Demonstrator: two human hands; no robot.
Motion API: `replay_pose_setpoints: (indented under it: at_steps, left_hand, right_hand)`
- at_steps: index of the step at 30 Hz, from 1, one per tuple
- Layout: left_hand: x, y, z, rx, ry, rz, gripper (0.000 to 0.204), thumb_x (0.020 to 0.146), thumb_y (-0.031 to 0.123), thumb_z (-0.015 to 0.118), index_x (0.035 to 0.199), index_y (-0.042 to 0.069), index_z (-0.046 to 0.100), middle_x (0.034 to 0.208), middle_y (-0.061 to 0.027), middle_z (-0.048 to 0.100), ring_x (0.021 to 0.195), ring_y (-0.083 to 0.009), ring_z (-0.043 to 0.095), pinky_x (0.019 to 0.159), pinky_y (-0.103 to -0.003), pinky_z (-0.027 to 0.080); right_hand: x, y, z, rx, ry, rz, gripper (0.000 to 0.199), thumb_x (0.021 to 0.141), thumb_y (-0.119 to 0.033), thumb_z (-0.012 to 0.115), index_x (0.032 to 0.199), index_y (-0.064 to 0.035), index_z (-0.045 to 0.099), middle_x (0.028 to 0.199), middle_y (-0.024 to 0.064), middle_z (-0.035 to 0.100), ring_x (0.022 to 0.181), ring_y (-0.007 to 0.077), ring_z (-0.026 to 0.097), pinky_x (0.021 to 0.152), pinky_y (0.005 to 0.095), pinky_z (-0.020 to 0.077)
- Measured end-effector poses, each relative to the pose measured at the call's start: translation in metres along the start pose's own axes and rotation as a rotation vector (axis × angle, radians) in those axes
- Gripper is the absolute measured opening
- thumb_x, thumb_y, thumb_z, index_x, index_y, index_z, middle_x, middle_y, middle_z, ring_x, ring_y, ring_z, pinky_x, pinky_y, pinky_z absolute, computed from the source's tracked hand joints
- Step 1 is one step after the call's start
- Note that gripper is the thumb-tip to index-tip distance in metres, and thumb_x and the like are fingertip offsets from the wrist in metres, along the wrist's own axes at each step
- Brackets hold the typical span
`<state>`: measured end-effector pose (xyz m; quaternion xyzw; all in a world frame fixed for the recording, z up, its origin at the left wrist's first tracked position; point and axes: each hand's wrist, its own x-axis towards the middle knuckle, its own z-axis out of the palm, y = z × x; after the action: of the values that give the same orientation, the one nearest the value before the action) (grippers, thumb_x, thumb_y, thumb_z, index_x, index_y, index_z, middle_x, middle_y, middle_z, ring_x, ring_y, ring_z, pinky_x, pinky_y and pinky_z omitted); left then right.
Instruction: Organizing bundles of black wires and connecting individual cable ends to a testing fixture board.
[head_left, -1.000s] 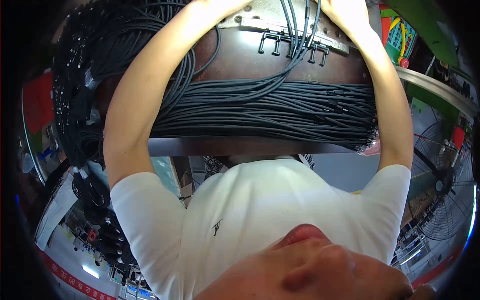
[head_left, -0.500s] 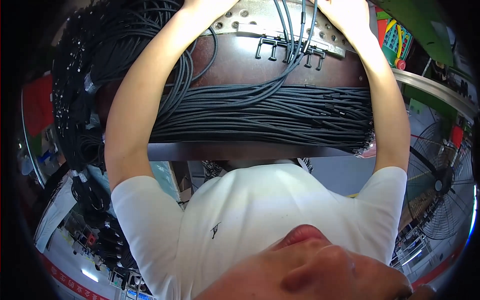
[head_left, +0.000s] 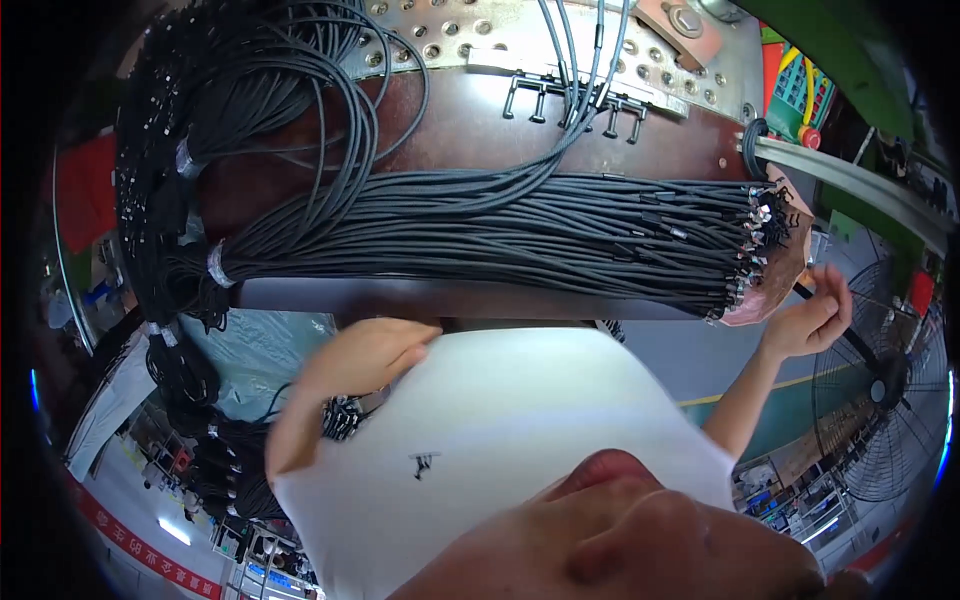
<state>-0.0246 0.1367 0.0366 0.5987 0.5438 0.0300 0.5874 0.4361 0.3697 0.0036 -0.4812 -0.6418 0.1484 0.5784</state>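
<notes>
A person in a white shirt [head_left: 500, 420] works at a brown table [head_left: 460, 130] covered with black cables. The right hand [head_left: 805, 315] is off the table's right end, fingers curled narrow around a thin black cable [head_left: 830, 320] that runs down toward a standing fan [head_left: 880, 400]; the hand is just beside the table's rounded corner and the metal-tipped ends of the cables [head_left: 760, 240]. The left hand [head_left: 370, 350] is at the table's near edge, close against the shirt, fingers bent loosely; whether it holds anything cannot be told, though a small cluster of black connectors [head_left: 342, 418] hangs just below the forearm. A thick bundle of cables [head_left: 500, 235] lies flat across the table from left to right, filling most of its width up to the near edge. Loops of more cable [head_left: 230, 110] pile at the left end and spill over that side. A perforated metal plate [head_left: 560, 35] lines the far edge, with a row of black clips [head_left: 575, 100] beneath it. Bare brown surface shows only between the plate and the bundle.
</notes>
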Motion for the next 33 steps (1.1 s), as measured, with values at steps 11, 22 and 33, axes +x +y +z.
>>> replay_pose_setpoints:
  at_steps: [11, 22, 33]
  left_hand:
    - [0.052, -0.131, 0.069, 0.474, 0.521, -0.449, 0.031, 0.086, 0.022, 0.057, 0.109, 0.004, 0.065, 0.111, -0.0202, 0.063, 0.103, -0.0373, 0.059, 0.09, -0.047, 0.045]
    - [0.064, -0.171, 0.084, 0.55, 0.782, -0.21, 0.03, 0.089, 0.021, 0.053, 0.11, 0.002, 0.063, 0.112, -0.0218, 0.062, 0.105, -0.0374, 0.057, 0.092, -0.044, 0.044]
    - [0.032, -0.001, 0.026, 0.085, 0.269, -0.323, 0.04, 0.091, 0.032, 0.056, 0.117, 0.001, 0.059, 0.116, -0.0196, 0.061, 0.107, -0.0372, 0.058, 0.091, -0.043, 0.044]
  right_hand:
    - [-0.202, 0.063, -0.015, -0.225, -0.714, 0.506, 0.047, 0.089, -0.015, 0.061, 0.131, 0.0025, 0.05, 0.135, 0.0181, 0.049, 0.125, 0.0282, 0.042, 0.108, 0.0382, 0.03]
    - [-0.191, 0.056, 0.002, -0.346, -0.757, 0.354, 0.033, 0.086, -0.003, 0.057, 0.119, 0.0006, 0.058, 0.121, 0.0197, 0.059, 0.113, 0.0342, 0.052, 0.1, 0.0417, 0.0386]
    - [-0.118, -0.013, -0.004, -0.861, -1.313, -0.016, 0.032, 0.087, -0.021, 0.064, 0.113, -0.0033, 0.065, 0.112, 0.016, 0.065, 0.104, 0.0334, 0.061, 0.088, 0.04, 0.0482]
